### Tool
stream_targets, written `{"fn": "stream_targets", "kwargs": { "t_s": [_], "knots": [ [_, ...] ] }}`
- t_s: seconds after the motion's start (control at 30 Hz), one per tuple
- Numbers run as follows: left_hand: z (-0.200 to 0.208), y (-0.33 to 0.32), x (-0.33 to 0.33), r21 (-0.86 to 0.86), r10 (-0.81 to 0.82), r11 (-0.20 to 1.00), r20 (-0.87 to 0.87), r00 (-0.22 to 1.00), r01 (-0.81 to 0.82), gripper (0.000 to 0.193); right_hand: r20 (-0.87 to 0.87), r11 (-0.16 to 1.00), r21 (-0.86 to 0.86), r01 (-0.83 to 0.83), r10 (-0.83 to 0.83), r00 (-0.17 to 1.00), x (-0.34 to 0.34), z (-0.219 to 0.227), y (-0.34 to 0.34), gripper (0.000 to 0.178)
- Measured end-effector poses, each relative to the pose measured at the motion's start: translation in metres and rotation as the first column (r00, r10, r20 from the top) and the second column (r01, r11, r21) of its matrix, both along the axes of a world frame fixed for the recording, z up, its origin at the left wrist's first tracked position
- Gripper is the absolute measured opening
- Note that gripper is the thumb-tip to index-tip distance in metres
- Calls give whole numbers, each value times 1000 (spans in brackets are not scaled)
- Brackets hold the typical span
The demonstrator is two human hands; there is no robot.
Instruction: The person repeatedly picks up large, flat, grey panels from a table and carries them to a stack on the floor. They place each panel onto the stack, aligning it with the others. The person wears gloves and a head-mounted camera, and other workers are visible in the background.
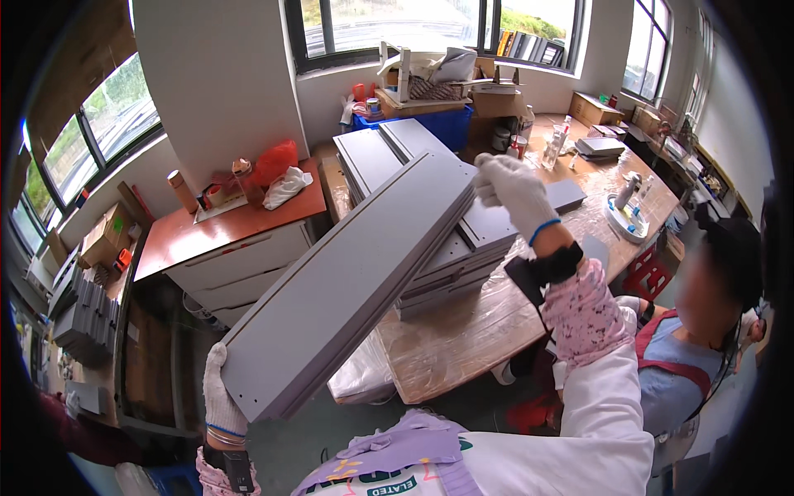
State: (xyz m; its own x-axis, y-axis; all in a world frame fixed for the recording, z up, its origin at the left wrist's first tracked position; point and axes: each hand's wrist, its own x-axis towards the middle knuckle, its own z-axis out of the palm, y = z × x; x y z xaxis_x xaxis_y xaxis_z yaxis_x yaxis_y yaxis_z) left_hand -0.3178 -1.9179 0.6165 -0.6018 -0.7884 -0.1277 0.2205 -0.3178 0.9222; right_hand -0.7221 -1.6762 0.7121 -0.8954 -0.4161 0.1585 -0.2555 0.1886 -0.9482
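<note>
A bundle of long grey boards [347, 281] slants across the middle, its far end over other stacked grey boards [463, 256] on the table. The top board has small holes near its ends and a groove along one long edge. My left hand [221, 390], in a white glove, grips the near lower end; its fingertips are partly hidden behind the boards. Beside the far right corner, my right hand [513, 188], also gloved, is closed with curled fingers. Whether it touches the boards or pinches something small cannot be made out.
A plastic-covered wooden table [447, 355] carries the stacks. To the left stands a red-topped cabinet [174, 240] with bags and a cup. A person [695, 322] sits close on the right, near a white round tray [626, 223] with bottles. More boards [87, 322] stand far left.
</note>
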Motion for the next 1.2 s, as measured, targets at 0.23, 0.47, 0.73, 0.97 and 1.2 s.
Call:
{"fn": "stream_targets", "kwargs": {
  "t_s": [0.23,0.47,0.73,0.97,1.2],
  "knots": [
    [11,17,-17,28,59,998,73,996,-61,54,113,887,438,-147,108,988,-145,-23,-10,68],
    [-1,18,-29,138,150,977,112,982,-165,60,88,626,556,-547,610,787,-173,-24,-24,49],
    [-14,18,-25,136,227,960,136,964,-245,66,-365,506,802,-317,836,410,-195,-33,-30,83],
    [-5,41,-25,464,135,879,-15,991,-112,65,-341,476,810,-342,858,385,-206,-37,-36,82],
    [-18,37,-19,493,179,861,-63,982,-126,61,370,739,270,-617,512,775,-184,-26,-47,45]
  ]
}}
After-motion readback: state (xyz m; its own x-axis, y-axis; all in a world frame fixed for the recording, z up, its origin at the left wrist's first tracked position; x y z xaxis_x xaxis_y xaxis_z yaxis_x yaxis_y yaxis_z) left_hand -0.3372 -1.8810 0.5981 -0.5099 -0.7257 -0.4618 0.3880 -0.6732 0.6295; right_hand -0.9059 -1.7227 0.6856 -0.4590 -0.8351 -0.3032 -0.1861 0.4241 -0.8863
